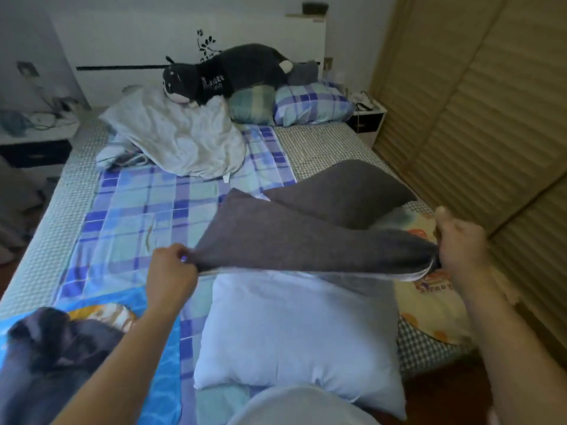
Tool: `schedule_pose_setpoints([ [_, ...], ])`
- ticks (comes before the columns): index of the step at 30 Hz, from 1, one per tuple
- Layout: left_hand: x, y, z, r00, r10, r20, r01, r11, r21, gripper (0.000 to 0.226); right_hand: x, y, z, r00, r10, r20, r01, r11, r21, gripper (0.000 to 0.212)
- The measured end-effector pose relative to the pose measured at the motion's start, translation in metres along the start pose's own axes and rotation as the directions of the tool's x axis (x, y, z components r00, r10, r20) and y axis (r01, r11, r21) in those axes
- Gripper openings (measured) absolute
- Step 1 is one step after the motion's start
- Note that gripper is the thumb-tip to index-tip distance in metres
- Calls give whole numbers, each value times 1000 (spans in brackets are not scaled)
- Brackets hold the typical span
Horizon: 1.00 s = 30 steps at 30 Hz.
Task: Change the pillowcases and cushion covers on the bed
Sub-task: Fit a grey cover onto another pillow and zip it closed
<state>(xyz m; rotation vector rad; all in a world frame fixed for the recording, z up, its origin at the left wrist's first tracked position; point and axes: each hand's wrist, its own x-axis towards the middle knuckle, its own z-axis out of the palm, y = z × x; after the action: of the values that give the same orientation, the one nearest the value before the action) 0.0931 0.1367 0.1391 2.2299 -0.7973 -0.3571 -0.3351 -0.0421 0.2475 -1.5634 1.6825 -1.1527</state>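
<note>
Hands both pinched shut on the grey cover (306, 237): my left hand (171, 268) grips its near-left corner, my right hand (460, 240) the right corner, stretching it above the far edge of the white pillow (300, 338) lying on the checked sheet (138, 210)

both hands (171, 268) stretching grey cover (306, 237), white pillow (300, 332)

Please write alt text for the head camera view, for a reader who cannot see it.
Two bare hands, left hand and right hand, stretch a grey cushion cover above a bare white pillow on a bed with a blue checked sheet. A dark plush toy lies by the headboard.
</note>
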Motion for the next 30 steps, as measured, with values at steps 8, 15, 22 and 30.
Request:
schedule_pose_setpoints([
  [8, -130, -130, 86, 800, -508, 319, 443, 859, 257, 35, -116, 214, 0, 773, 545, 324, -21, 533, -846, 47],
  [15, -153, -92, 81, 873, -409, 265, 435, 899, -44, 25, -142, 164, 63, 673, 428, 603, 281, 606, -745, 20],
  [22, -164, 19, 66, 992, 44, 121, -13, 968, -250, 45, -190, 42, 156, 437, -9, 899, 480, 848, -225, 86],
  [30, -150, 56, 39, 970, 239, -51, -244, 938, -248, 53, -150, 5, 149, 336, -355, 872, 758, 652, -27, 50],
])
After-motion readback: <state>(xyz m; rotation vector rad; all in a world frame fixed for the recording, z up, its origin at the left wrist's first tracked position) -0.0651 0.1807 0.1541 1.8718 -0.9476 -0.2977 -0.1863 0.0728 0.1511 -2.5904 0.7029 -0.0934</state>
